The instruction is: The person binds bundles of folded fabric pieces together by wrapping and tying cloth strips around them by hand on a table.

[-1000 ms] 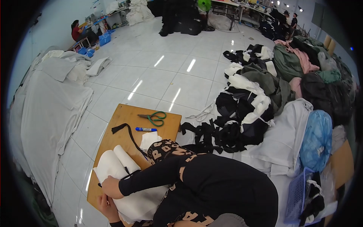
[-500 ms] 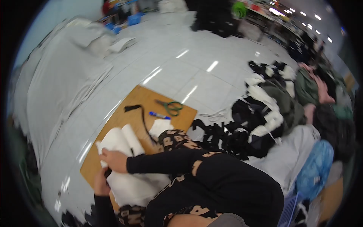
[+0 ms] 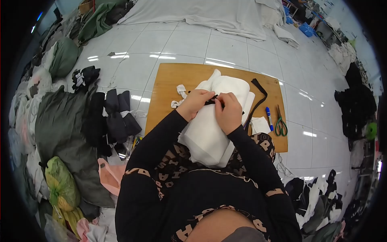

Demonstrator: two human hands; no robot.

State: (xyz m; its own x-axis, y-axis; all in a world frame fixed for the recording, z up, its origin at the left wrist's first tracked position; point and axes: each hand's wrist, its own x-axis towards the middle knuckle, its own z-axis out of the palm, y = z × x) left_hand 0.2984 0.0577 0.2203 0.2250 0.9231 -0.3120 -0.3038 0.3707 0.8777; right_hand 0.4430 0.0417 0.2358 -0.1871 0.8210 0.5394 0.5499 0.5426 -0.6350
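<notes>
A large pale cloth [image 3: 201, 12] lies on the tiled floor [image 3: 175, 42] beyond the far edge of the bench. A dark grey-green cloth [image 3: 60, 137] lies on the floor to the left.

The wooden bench [image 3: 169, 76] stands in front of the person. The white cloth bundle [image 3: 205, 131] rests partly on it, with its near end over the person's lap. A narrow black band [image 3: 210, 101] crosses the bundle's upper face.

Left hand [image 3: 194, 104]: grip closed on the black band, from the left side. Right hand [image 3: 229, 113]: grip closed on the same band, fingers bent, near the left fingertips.

A long black strap [image 3: 262, 99] lies curved on the bench, right of the bundle. Green-handled scissors [image 3: 281, 127] lie near the right edge, blades directed away from the person. A flat white scrap [image 3: 261, 126] lies left of the blue marker [image 3: 269, 117]; the marker lies just beside the scissors. Two small white pieces [image 3: 181, 90] lie left of the bundle.
</notes>
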